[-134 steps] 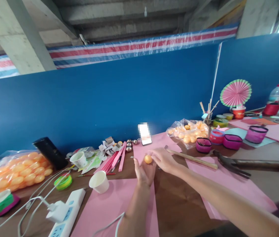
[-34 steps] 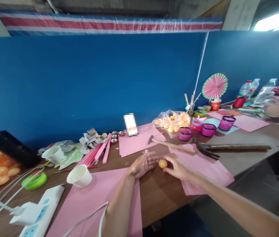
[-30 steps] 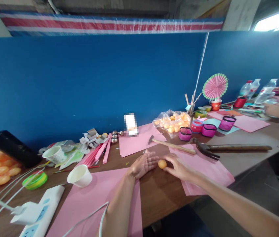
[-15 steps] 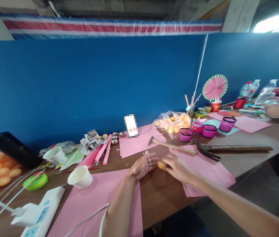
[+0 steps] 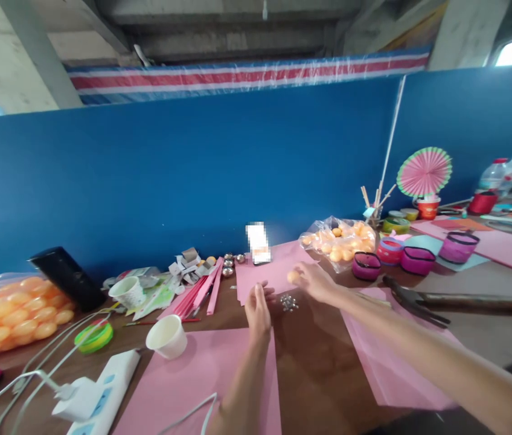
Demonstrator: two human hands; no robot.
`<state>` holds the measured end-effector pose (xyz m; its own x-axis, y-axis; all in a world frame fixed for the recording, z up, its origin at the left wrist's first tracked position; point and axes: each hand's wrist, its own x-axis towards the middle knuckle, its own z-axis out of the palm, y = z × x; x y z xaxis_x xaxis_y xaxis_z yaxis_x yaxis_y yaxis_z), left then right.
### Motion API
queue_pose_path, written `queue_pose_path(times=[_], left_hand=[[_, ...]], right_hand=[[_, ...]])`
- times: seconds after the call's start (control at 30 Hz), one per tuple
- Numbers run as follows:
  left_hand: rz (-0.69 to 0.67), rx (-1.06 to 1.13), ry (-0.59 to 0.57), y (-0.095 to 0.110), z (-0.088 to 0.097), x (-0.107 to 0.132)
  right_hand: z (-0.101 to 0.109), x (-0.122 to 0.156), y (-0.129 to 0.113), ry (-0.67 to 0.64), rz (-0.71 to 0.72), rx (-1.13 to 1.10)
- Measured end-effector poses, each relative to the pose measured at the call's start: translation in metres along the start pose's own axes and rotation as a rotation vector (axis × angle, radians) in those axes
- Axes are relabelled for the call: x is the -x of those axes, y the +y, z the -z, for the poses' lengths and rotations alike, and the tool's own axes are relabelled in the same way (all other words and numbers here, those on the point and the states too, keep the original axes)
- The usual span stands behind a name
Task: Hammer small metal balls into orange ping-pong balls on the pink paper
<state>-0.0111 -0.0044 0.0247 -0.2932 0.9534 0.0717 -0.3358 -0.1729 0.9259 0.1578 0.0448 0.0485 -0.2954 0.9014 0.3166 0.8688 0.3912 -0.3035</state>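
My right hand point(image 5: 316, 283) has its fingers closed on an orange ping-pong ball point(image 5: 293, 277), held over the brown tabletop beside a pink paper sheet. My left hand point(image 5: 259, 311) is turned on its side, fingers loosely bent and apart, with nothing seen in it. Between the two hands lies a small heap of shiny metal bits point(image 5: 289, 302), too small to name surely. Behind the right hand is a clear plastic bag of orange balls point(image 5: 346, 241). A phone point(image 5: 258, 243) with a blurred screen stands at the back of the pink sheet point(image 5: 247, 283).
A white paper cup point(image 5: 166, 337) stands on pink paper at left, near a power strip point(image 5: 108, 386) with cables. A larger bag of orange balls point(image 5: 16, 314) lies far left. To the right are a claw hammer point(image 5: 419, 301) and purple pouches point(image 5: 418, 260).
My right hand has lifted the ball away from the left hand, toward the back. The left palm has turned sideways, and the metal heap now shows on the table. The view has swung left and up.
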Motion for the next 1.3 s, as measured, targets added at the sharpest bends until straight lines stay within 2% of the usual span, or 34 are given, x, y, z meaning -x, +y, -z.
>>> queue_pose_path(times=[0.07, 0.17, 0.27, 0.43, 0.57, 0.73, 0.9, 1.0, 1.13, 1.3], left_hand=[[-0.079, -0.126, 0.028, -0.002, 0.002, 0.0], [-0.126, -0.281, -0.015, -0.005, 0.002, 0.003], [-0.143, -0.372, -0.085, -0.01, -0.001, 0.006], [-0.132, -0.381, -0.146, -0.013, -0.003, 0.009], [-0.123, -0.422, -0.125, -0.008, -0.003, 0.009], [-0.102, -0.408, -0.056, -0.006, -0.003, 0.006], [-0.1, -0.412, -0.057, -0.007, -0.002, 0.004], [-0.114, -0.427, -0.059, -0.009, -0.002, 0.004], [-0.134, -0.474, -0.065, -0.01, -0.001, 0.004], [-0.152, -0.503, -0.055, -0.01, 0.002, 0.001]], right_hand=[[-0.009, -0.019, -0.007, -0.025, -0.003, 0.056], [-0.02, -0.037, -0.013, -0.04, 0.029, 0.075], [-0.027, -0.044, -0.012, -0.053, 0.056, 0.084], [-0.03, -0.046, -0.004, -0.057, 0.063, 0.059], [-0.023, -0.049, 0.003, -0.018, 0.052, 0.016], [-0.004, -0.048, 0.019, 0.017, 0.043, -0.034], [0.01, -0.037, 0.029, -0.017, 0.009, 0.017], [0.008, -0.035, 0.018, -0.049, 0.041, 0.029], [-0.006, -0.044, -0.007, -0.118, 0.116, 0.013], [-0.016, -0.051, -0.025, -0.152, 0.099, -0.061]])
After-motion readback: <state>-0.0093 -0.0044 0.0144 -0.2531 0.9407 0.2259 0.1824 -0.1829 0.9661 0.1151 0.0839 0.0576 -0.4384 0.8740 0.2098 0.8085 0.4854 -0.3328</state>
